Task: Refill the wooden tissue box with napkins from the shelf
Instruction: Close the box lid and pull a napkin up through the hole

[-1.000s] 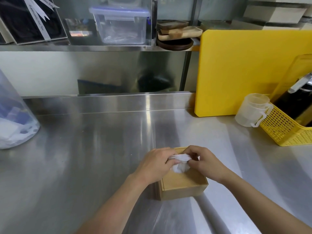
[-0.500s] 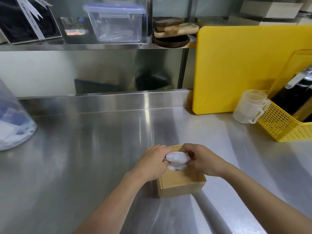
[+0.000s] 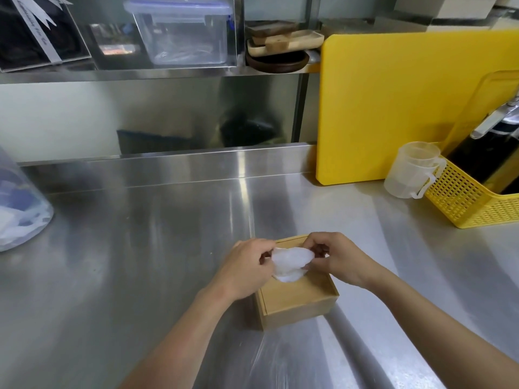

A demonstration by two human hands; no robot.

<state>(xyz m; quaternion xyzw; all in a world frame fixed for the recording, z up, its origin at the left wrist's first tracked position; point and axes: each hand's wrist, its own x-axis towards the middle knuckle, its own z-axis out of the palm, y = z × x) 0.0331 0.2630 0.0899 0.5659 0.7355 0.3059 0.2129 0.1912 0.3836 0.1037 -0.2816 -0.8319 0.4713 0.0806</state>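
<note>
A square wooden tissue box (image 3: 297,301) stands on the steel counter (image 3: 140,276) in front of me, its lid on. A white napkin (image 3: 290,263) sticks up out of the middle of the lid and is spread sideways. My left hand (image 3: 244,268) pinches the napkin's left edge and my right hand (image 3: 334,259) pinches its right edge, both just above the box's far half. What lies inside the box is hidden.
A clear plastic bag (image 3: 19,214) with white and blue contents sits at the left edge. A yellow cutting board (image 3: 393,108) leans at the back right, beside a clear measuring cup (image 3: 410,169) and a yellow basket (image 3: 471,200). A shelf (image 3: 112,74) above holds a clear container (image 3: 185,32) and wooden trays (image 3: 283,43).
Both hands have drawn the napkin up and apart, so it stands wider and fuller above the lid. The box has stayed in place.
</note>
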